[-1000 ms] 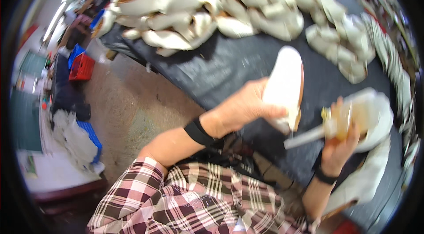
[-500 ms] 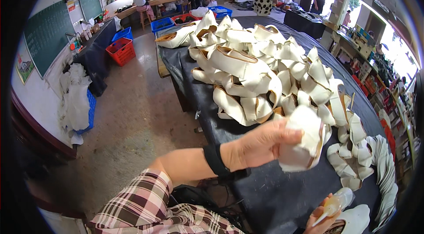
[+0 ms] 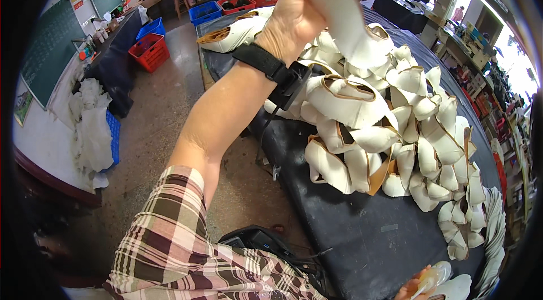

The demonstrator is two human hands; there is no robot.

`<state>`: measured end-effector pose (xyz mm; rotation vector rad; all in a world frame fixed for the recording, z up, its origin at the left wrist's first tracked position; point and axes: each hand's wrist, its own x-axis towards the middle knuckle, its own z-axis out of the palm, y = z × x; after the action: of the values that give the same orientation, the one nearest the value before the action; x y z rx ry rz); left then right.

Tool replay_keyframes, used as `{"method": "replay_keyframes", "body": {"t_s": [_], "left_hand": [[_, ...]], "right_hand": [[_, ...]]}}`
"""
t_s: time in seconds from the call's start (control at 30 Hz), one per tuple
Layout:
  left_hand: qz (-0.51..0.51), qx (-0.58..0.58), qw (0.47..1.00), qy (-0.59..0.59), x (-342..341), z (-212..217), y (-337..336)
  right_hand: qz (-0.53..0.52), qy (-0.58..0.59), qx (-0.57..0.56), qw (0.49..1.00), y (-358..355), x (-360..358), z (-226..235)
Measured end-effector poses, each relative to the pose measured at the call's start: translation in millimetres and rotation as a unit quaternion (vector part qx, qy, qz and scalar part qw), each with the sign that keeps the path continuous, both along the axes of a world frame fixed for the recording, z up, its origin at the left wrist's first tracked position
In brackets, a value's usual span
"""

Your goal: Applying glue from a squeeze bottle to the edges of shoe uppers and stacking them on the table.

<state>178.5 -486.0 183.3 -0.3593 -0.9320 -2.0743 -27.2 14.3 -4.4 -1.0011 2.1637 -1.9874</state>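
Left hand (image 3: 294,14) raised over pile of white shoe uppers (image 3: 390,130) — fingers clamped on one white upper (image 3: 345,17); right hand (image 3: 416,288) grips a squeeze bottle (image 3: 432,278).

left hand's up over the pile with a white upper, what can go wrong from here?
1. The left hand holds the white shoe upper high over the heaped pile of uppers; a loose placement could send pieces sliding off the black table.
2. The right hand holds a squeeze bottle at the frame's edge, barely watched; it might drip.

A shoe workshop: heaped white shoe uppers (image 3: 384,130) on a black worktable (image 3: 362,232), red and blue crates (image 3: 150,51), concrete floor (image 3: 164,107).
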Motion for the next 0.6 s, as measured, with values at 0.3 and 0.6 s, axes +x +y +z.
{"method": "replay_keyframes", "body": {"t_s": [0.3, 0.6], "left_hand": [[0.08, 0.198, 0.977, -0.017, 22.4, -107.4, -75.6], [0.141, 0.107, 0.89, -0.42, 49.7, -144.9, -111.2]], "right_hand": [[-0.106, -0.176, 0.0, 0.979, -25.6, 44.8, 22.8], [-0.098, -0.416, -0.315, 0.847, -18.7, 28.6, 18.0]]}}
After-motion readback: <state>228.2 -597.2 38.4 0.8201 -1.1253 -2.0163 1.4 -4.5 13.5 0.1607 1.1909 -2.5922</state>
